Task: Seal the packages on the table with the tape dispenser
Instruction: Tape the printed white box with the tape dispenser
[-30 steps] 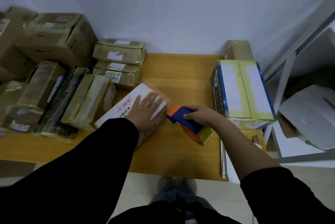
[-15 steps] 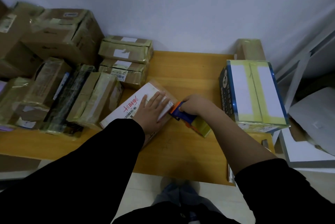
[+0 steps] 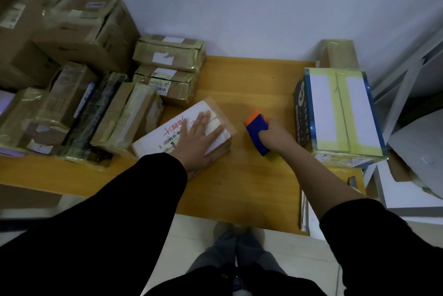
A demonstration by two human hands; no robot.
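the tape dispenser (image 3: 257, 132), blue with an orange front end, is over the bare wood between two packages, its orange end pointing away from the person. it stands apart from the white-labelled package (image 3: 165, 138) to its left and near the blue-edged box (image 3: 340, 113) to its right. whether it touches the tabletop (image 3: 251, 188) i cannot tell. the right grip (image 3: 275, 140) is curled round the dispenser's rear part, fingers wrapped under it.

the white-labelled package lies flat and turned at an angle, near the middle of the tabletop, with red characters and a barcode on its top. the left grip (image 3: 200, 138) rests palm down on it, fingers straight and spread, pressing on the top near the right end.

just beside that package on the left lie several cardboard parcels (image 3: 127, 118) wrapped in shiny tape, packed side by side. behind them two flatter taped parcels (image 3: 169, 55) are stacked, and larger brown cartons (image 3: 81, 29) stand against the wall. the blue-edged box carries broad yellow tape strips and white panels on top. a white shelf frame (image 3: 405, 80) stands at the right.
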